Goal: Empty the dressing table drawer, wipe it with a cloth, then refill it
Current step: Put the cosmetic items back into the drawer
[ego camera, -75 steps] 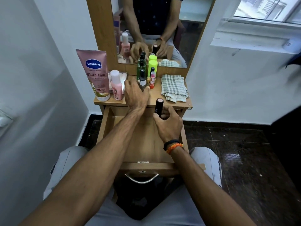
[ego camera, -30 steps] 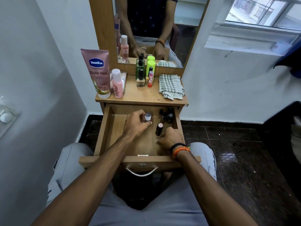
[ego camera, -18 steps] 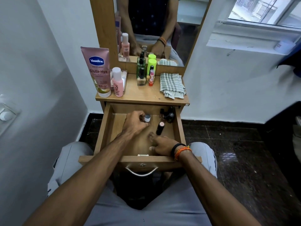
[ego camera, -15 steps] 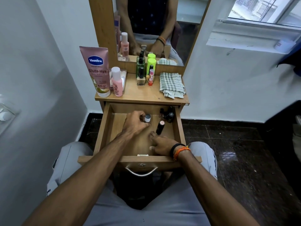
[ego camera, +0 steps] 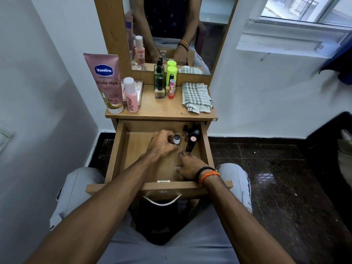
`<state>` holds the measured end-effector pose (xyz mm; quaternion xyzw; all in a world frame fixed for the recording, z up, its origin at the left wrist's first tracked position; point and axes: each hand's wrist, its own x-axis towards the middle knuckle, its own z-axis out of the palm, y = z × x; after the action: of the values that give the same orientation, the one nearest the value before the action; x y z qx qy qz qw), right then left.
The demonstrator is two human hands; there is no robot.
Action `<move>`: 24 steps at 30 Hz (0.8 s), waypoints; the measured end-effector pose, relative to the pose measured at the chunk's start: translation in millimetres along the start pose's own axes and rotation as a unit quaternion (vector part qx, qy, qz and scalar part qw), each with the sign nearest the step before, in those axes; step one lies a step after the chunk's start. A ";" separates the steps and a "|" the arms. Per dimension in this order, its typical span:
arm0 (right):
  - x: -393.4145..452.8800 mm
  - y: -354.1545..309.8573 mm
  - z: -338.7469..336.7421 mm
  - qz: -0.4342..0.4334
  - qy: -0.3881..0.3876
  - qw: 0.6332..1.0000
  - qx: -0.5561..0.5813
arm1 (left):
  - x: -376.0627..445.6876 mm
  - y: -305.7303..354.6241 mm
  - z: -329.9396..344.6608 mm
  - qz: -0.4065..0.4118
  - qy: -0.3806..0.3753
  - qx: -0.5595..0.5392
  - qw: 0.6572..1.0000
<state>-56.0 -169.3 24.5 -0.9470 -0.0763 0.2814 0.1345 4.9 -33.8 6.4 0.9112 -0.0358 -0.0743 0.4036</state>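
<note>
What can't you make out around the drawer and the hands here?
Head view:
- Dark bottles in the drawer's back right corner: overlapping and shadowed, count unclear.
- Left hand: fingers hide most of the small white bottle.
- Right hand: fingertip contact with the black tube is too small to tell.

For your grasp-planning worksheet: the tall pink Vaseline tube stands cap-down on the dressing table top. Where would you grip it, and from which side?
Probably around the middle of the tall pink Vaseline tube, coming from the front. It stands upright on its cap at the table top's left edge, with the small pink bottle close on its right and the mirror frame behind, so the front face is freest.
</note>
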 end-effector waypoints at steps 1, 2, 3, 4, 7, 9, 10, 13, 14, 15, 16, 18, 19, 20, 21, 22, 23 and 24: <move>1.0 0.7 0.4 0.005 0.003 1.000 0.002 | 0.6 0.4 1.3 0.000 -0.003 0.001 1.000; 1.3 1.0 0.7 0.009 0.005 1.000 0.003 | 1.4 1.0 2.5 0.001 -0.005 0.002 1.000; 1.6 1.4 1.0 0.015 0.006 1.000 0.005 | 1.9 1.7 3.5 0.003 -0.008 0.002 1.000; 1.5 1.8 1.1 0.019 0.006 1.000 0.007 | 2.4 2.5 4.6 0.006 -0.010 0.001 1.000; 1.1 3.0 0.6 0.032 0.008 0.999 0.010 | 4.3 5.1 8.3 0.014 -0.018 -0.001 1.000; 1.1 3.6 0.3 0.044 0.012 0.999 0.012 | 5.2 6.9 10.6 0.018 -0.022 -0.005 1.000; 1.6 3.9 0.2 0.048 0.014 0.999 0.013 | 5.6 7.7 11.8 0.020 -0.024 -0.007 0.999; 3.2 5.2 0.7 0.057 0.020 0.998 0.017 | 6.4 9.9 15.8 0.026 -0.025 -0.008 0.999; 3.4 5.4 0.4 0.059 0.020 0.998 0.020 | 6.5 10.6 16.9 0.028 -0.024 -0.008 0.999; 3.3 5.5 0.0 0.062 0.019 0.998 0.022 | 6.9 11.0 18.0 0.029 -0.023 -0.007 0.999; 3.1 5.8 -0.4 0.063 0.020 0.998 0.024 | 7.5 11.1 19.1 0.030 -0.022 -0.005 0.999; 3.0 6.3 -1.1 0.066 0.027 0.997 0.030 | 8.3 11.7 21.1 0.032 -0.019 -0.001 0.999; 3.0 6.6 -1.2 0.067 0.031 0.997 0.036 | 8.8 12.0 22.3 0.032 -0.017 0.001 0.999; 3.1 6.9 -1.2 0.069 0.035 0.996 0.043 | 9.4 12.0 23.6 0.031 -0.016 0.002 0.999; 2.7 7.3 -1.1 0.071 0.037 0.996 0.050 | 10.1 12.1 24.8 0.031 -0.014 0.002 0.999; 2.3 7.5 -1.3 0.073 0.040 0.995 0.057 | 10.5 12.3 26.1 0.032 -0.011 0.004 0.999; 1.5 7.6 -1.4 0.075 0.042 0.994 0.064 | 10.5 13.0 27.1 0.034 -0.010 0.004 0.999; 0.9 7.8 -1.7 0.077 0.044 0.993 0.072 | 10.3 14.1 28.0 0.038 -0.010 0.002 0.999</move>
<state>-53.7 -176.8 23.1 -0.9493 0.0229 0.2538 0.1840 10.5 -65.0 -2.8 0.9093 -0.0743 -0.0681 0.4038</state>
